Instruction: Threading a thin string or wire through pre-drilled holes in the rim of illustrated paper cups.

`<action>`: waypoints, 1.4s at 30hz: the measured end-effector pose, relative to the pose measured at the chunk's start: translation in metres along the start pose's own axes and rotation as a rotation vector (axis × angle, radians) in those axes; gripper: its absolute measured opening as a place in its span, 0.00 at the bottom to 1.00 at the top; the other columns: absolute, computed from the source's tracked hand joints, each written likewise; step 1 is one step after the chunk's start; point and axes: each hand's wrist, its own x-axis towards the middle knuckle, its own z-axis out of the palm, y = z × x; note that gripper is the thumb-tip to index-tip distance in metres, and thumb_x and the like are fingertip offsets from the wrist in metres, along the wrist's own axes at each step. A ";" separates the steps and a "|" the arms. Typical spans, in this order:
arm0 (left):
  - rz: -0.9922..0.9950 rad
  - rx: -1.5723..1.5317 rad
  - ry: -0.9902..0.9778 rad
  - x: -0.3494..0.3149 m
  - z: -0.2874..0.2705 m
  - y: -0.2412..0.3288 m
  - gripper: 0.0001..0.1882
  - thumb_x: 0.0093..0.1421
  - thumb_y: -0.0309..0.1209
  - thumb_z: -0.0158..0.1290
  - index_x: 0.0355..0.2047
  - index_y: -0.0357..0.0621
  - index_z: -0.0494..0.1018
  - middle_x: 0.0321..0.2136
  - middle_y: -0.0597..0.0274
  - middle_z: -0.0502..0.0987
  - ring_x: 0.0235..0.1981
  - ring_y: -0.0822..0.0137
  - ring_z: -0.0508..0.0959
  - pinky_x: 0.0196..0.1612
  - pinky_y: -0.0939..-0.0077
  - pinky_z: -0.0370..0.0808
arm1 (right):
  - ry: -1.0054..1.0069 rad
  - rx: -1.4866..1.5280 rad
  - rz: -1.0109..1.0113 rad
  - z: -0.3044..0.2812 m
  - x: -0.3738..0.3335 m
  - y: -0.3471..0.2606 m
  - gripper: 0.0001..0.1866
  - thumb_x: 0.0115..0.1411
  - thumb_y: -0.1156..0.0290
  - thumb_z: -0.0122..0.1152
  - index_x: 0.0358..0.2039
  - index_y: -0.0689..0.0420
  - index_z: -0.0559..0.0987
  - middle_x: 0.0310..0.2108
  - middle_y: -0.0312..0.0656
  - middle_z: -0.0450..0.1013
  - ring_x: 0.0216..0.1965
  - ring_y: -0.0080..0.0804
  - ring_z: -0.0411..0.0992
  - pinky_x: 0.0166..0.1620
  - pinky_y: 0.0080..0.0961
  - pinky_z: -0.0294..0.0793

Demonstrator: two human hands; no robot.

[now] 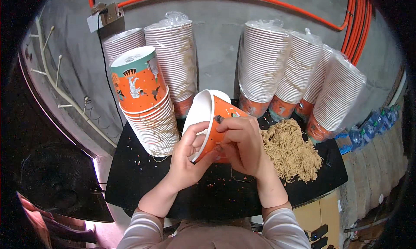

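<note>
Paper cup (pixel 220 115), orange with white interior, sits at the center of the work area, tilted, mouth toward nine o'clock. From it, at ten o'clock, stands an open stack of inverted cups (pixel 151 132), nested, tan strands hanging along the rims. Plastic-wrapped stacks (pixel 264 62) of similar cups stand at eleven and from one to two o'clock.

Left hand (pixel 187 160): fingers curl over the rim, thumb against the outer wall, gripping the cup. Right hand (pixel 243 146): fingers bent, tips drawn narrow at the outer wall; whether they pinch anything cannot be told. Both forearms enter from six o'clock.

Tan yarn pile (pixel 292 153) lies toward four o'clock on the black table (pixel 242 201). The hands obscure part of the cup; the open stack partly blocks the wrapped ones behind.
</note>
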 end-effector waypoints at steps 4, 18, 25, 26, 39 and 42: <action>-0.028 0.000 -0.019 0.002 -0.002 0.001 0.31 0.62 0.12 0.55 0.64 0.35 0.57 0.49 0.51 0.79 0.52 0.69 0.79 0.54 0.76 0.75 | 0.014 0.028 -0.011 -0.001 0.001 0.001 0.14 0.54 0.75 0.67 0.39 0.52 0.73 0.45 0.39 0.74 0.46 0.44 0.72 0.51 0.40 0.66; -0.063 -0.050 -0.003 0.003 -0.006 -0.008 0.29 0.62 0.12 0.55 0.61 0.35 0.59 0.46 0.52 0.80 0.48 0.71 0.80 0.51 0.79 0.77 | 0.030 0.005 -0.004 0.008 0.000 0.008 0.14 0.54 0.74 0.66 0.39 0.53 0.72 0.47 0.39 0.72 0.47 0.44 0.71 0.51 0.41 0.67; -0.058 -0.102 0.021 0.004 -0.008 -0.016 0.22 0.61 0.12 0.55 0.52 0.38 0.61 0.45 0.53 0.80 0.47 0.71 0.80 0.51 0.79 0.77 | 0.004 -0.033 -0.029 0.013 0.000 0.013 0.14 0.53 0.75 0.67 0.39 0.53 0.73 0.47 0.39 0.72 0.47 0.45 0.72 0.51 0.40 0.68; -0.047 -0.096 0.025 0.004 -0.009 -0.018 0.21 0.61 0.12 0.55 0.50 0.39 0.60 0.44 0.53 0.80 0.46 0.71 0.81 0.50 0.79 0.77 | 0.029 -0.005 -0.034 0.014 0.000 0.014 0.14 0.54 0.76 0.66 0.39 0.53 0.72 0.47 0.39 0.72 0.47 0.45 0.72 0.51 0.40 0.68; -0.053 0.315 0.073 0.011 -0.006 -0.018 0.27 0.63 0.15 0.56 0.62 0.30 0.64 0.49 0.51 0.79 0.49 0.67 0.81 0.48 0.76 0.81 | 0.183 0.177 0.249 0.005 0.004 0.013 0.09 0.58 0.84 0.63 0.38 0.62 0.74 0.38 0.46 0.72 0.36 0.39 0.74 0.40 0.30 0.77; 0.060 0.510 0.061 0.013 -0.004 -0.018 0.28 0.61 0.16 0.57 0.62 0.34 0.65 0.43 0.50 0.80 0.44 0.63 0.82 0.45 0.76 0.79 | 0.173 0.155 0.298 0.003 0.003 0.008 0.09 0.57 0.84 0.64 0.36 0.62 0.74 0.38 0.46 0.72 0.35 0.39 0.74 0.37 0.29 0.77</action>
